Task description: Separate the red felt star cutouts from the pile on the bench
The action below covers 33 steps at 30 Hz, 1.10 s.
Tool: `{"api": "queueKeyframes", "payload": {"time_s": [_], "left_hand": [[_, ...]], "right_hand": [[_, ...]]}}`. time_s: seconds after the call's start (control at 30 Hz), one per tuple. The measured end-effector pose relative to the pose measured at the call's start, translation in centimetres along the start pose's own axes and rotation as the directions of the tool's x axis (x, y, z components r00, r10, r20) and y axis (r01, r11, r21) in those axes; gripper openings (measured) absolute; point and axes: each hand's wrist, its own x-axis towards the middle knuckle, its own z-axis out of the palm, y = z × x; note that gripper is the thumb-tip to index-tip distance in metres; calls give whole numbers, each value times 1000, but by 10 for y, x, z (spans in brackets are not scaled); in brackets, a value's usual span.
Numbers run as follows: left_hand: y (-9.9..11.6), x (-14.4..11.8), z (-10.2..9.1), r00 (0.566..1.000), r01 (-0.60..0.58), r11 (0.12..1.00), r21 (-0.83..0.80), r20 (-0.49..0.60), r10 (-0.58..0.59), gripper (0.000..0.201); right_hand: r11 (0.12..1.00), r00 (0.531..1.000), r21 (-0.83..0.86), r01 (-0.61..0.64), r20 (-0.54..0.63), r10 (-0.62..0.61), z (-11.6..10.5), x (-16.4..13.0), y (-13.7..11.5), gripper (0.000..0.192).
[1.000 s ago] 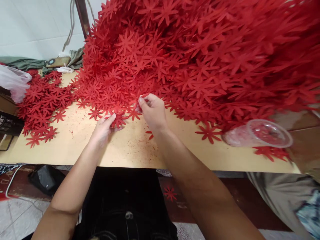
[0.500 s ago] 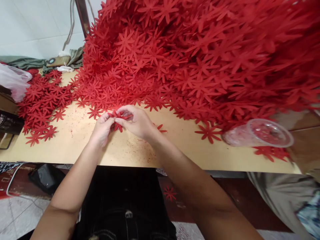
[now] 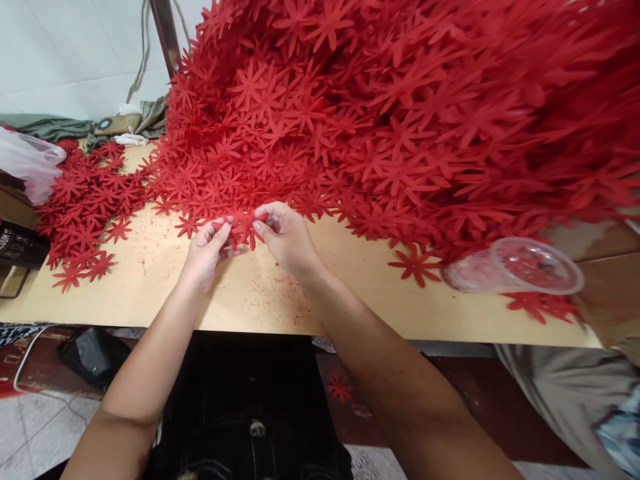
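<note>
Between my two hands, over the table, is a red flower-shaped cutout [image 3: 246, 230] with long narrow petals; whether it is one piece or two overlapping ones I cannot tell. My left hand [image 3: 207, 248] pinches its left side between thumb and fingers. At the right side, my right hand [image 3: 286, 239] grips a petal with thumb and forefinger. Just beyond my fingers rises a big heap of the same red cutouts [image 3: 320, 127]. A single cutout [image 3: 189, 225] lies on the table beside my left fingertips.
A smaller pile of cutouts [image 3: 85, 207] lies at the left by a plastic bag [image 3: 33, 160]. On the right, a clear plastic cup [image 3: 515, 267] lies on its side near a cardboard box [image 3: 613, 287]. Red specks dot the wooden table [image 3: 260, 313]. One cutout [image 3: 340, 387] is below the table edge.
My right hand has moved slightly right and up, away from my left. The cutout between them now shows more, spread between the two hands. A loose cutout beside my right wrist no longer shows.
</note>
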Motion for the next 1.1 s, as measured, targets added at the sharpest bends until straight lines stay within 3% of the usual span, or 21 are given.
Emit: {"api": "queueKeyframes", "payload": {"time_s": [0.13, 0.23, 0.47, 0.6, 0.7, 0.9, 0.97, 1.1], "left_hand": [[0, 1, -2, 997, 1, 1000, -12, 75, 0, 26], [0, 2, -2, 1000, 0, 1000, -24, 22, 0, 13], [5, 8, 1, 988, -54, 993, -103, -147, 39, 7], [11, 14, -2, 983, -86, 989, -121, -172, 64, 4], [15, 11, -2, 994, -45, 997, -66, -100, 38, 8], [10, -4, 14, 979, -46, 991, 122, 203, 21, 31], [8, -5, 17, 973, -64, 988, 139, 229, 31, 27], [4, 0, 18, 987, -59, 982, 181, 158, 30, 12]], "right_hand": [[996, 996, 80, -44, 83, 37, -8, 1, 2, 12], [996, 991, 83, -15, 135, 3, -12, 0, 2, 5], [989, 996, 145, 9, 84, -21, -14, -7, 2, 12], [987, 999, 155, 32, -27, -28, -22, -11, 1, 24], [987, 996, 157, 36, -82, -24, -26, -13, 0, 29], [971, 999, 238, 17, -35, -9, -21, -12, 0, 37], [962, 999, 271, -22, -40, 35, -21, -11, 1, 43], [933, 987, 336, -129, -50, 155, -25, -10, 4, 55]]}}
